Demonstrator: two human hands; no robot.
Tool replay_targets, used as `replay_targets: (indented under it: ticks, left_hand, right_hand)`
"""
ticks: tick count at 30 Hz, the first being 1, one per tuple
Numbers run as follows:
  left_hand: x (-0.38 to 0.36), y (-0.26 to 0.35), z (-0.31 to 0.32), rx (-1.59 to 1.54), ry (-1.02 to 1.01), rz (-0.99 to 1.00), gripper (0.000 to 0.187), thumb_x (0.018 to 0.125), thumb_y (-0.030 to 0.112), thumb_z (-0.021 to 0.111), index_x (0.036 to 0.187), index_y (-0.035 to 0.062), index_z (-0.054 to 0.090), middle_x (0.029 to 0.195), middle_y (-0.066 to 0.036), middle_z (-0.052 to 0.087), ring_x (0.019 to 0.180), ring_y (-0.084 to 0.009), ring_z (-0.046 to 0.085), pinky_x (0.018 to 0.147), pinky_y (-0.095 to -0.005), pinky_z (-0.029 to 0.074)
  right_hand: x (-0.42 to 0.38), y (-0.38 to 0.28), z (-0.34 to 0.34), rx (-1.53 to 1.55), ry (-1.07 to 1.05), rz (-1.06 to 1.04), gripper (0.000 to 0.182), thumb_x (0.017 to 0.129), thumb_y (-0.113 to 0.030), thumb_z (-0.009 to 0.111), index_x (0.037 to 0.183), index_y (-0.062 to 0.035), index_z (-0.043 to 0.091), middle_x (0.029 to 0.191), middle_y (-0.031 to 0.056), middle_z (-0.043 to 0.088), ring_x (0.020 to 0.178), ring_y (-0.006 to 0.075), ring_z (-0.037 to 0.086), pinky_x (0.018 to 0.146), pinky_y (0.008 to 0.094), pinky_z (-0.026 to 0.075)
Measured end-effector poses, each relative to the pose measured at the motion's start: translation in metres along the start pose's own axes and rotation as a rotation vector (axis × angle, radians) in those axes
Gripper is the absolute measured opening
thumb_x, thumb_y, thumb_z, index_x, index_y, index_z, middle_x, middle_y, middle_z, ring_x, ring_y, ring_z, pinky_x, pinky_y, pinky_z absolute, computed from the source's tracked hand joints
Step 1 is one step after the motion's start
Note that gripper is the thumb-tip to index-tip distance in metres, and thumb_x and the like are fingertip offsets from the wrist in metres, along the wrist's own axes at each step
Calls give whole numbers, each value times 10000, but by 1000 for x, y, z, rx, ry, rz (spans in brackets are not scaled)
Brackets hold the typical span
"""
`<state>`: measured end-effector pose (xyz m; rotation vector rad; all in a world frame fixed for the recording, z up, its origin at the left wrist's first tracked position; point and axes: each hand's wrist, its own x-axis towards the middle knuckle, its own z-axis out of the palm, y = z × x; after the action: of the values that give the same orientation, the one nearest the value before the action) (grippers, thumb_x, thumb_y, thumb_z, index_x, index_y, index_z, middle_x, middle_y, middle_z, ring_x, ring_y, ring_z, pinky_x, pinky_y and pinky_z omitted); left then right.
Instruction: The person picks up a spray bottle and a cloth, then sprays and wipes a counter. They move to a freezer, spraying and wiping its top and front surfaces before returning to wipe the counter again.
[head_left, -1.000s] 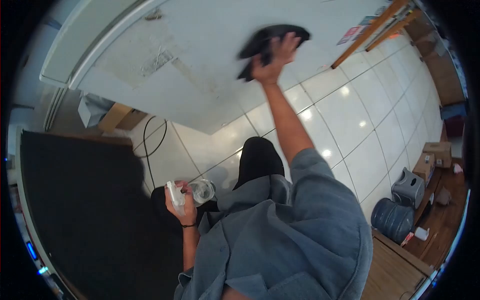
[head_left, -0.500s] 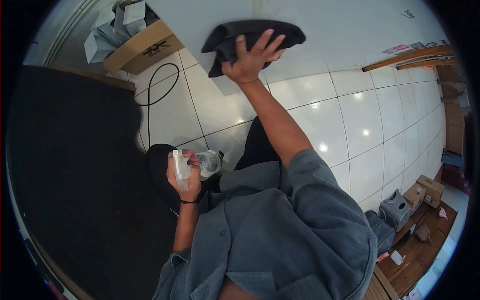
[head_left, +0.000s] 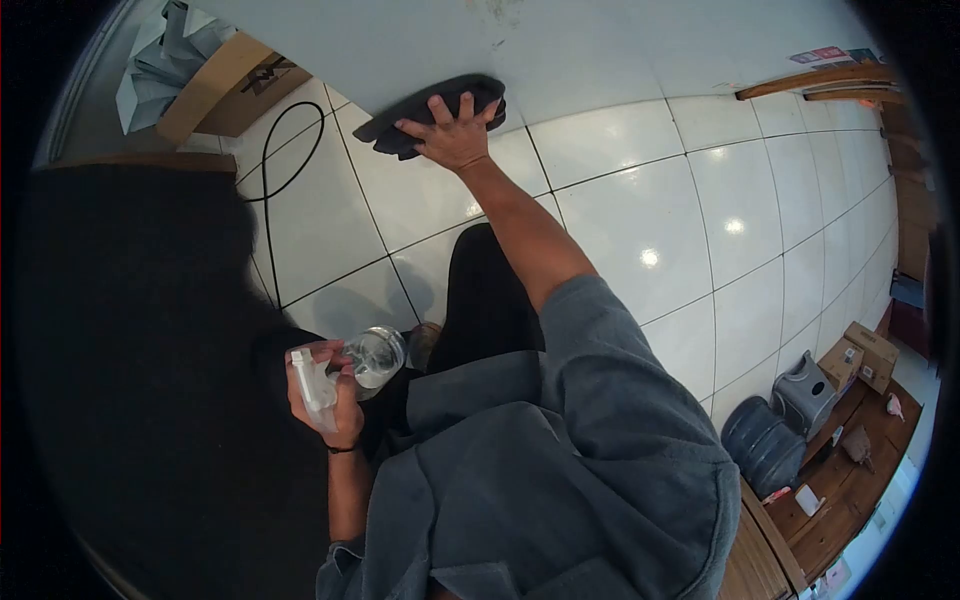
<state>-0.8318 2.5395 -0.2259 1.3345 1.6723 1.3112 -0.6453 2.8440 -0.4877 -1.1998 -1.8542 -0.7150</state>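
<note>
My left hand (head_left: 335,405) is wrapped round the white trigger head of a clear spray bottle (head_left: 375,358), which lies tilted above my lap. At the top centre, my right hand (head_left: 455,138) presses a dark cloth (head_left: 430,105) against the lower part of a white upright panel (head_left: 600,50). Its fingers are spread over the cloth, and the cloth bunches beneath the palm. Smudges show on the panel above the cloth. The underside of the cloth is hidden.
A cardboard box (head_left: 235,95) holding grey bags stands at upper left, near a looped black cable (head_left: 268,190). Dark fabric (head_left: 150,350) fills the left side. At lower right are a grey stool (head_left: 803,393), a large water bottle (head_left: 763,445) and small cartons (head_left: 870,357).
My right hand and the cloth have moved down and left to the panel's lower edge. My left hand, still with the spray bottle, appears lower and further left. The view has shifted.
</note>
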Motion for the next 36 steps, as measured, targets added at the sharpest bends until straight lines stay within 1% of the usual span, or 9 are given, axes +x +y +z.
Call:
replay_targets:
  ticks: [3,4,6,7,12,16,21,28,36]
  left_hand:
    - [-7,-5,-1,12,31,-23,291,805,26,646,1080,-26,569,1080,-165,590,847,-202,631,898,-408,538]
    - [-8,-5,0,-4,47,-17,290,804,24,647,1079,-25,570,1081,-164,590,848,-202,632,898,-406,538]
    - [-12,-3,5,-15,77,-29,283,791,12,641,1064,-23,575,1054,-162,594,846,-201,637,862,-385,536]
    - [-12,1,7,-8,86,-44,277,779,0,635,1050,-22,579,1027,-160,596,843,-201,641,826,-367,534]
    - [-13,-7,10,-7,54,-4,261,771,1,636,1026,-20,586,996,-158,599,845,-210,647,782,-345,535]
    - [-15,-7,7,-4,33,-32,266,794,26,653,1046,-18,580,1050,-159,599,846,-205,640,833,-368,541]
    - [-14,-8,1,23,16,-28,288,810,47,674,1071,-17,571,1091,-160,597,874,-211,647,879,-384,544]
    - [-16,1,-1,65,145,-88,285,774,19,647,1048,-31,586,1022,-159,593,836,-198,641,929,-436,532]
    - [-23,5,-2,90,193,-98,301,766,3,614,1062,-34,575,1029,-149,587,839,-202,640,933,-437,533]
  right_hand:
    - [18,31,-22,26,-133,96,717,493,-587,803,1169,-639,570,1587,30,256,1408,487,219,988,844,134]
    - [27,58,-30,136,-104,259,654,536,-509,802,1171,-491,648,1605,114,223,1433,555,155,1015,833,107]
    - [65,126,-35,245,368,395,858,754,-388,681,1536,-238,361,1628,245,94,1449,603,13,1075,785,62]
    - [80,150,-56,221,399,533,886,875,-394,637,1599,-249,146,1622,259,105,1480,524,80,1152,672,127]
    - [72,229,-53,1211,865,1260,834,975,-467,597,1552,-34,179,1565,186,279,1389,302,360,1168,434,282]
    - [46,197,-17,900,781,1229,820,992,-493,560,1533,-4,183,1528,164,322,1347,259,380,1162,427,279]
    - [81,3,-24,767,652,1452,870,1011,-523,494,1563,-14,55,1571,222,211,1404,318,316,1178,434,230]
    - [36,-112,44,1309,826,2290,749,1001,-577,461,1549,-149,182,1537,67,338,1372,242,390,1156,402,307]
    - [-2,-53,43,2178,933,2094,651,1016,-535,439,1495,-119,292,1432,75,427,1295,229,449,1132,391,336]
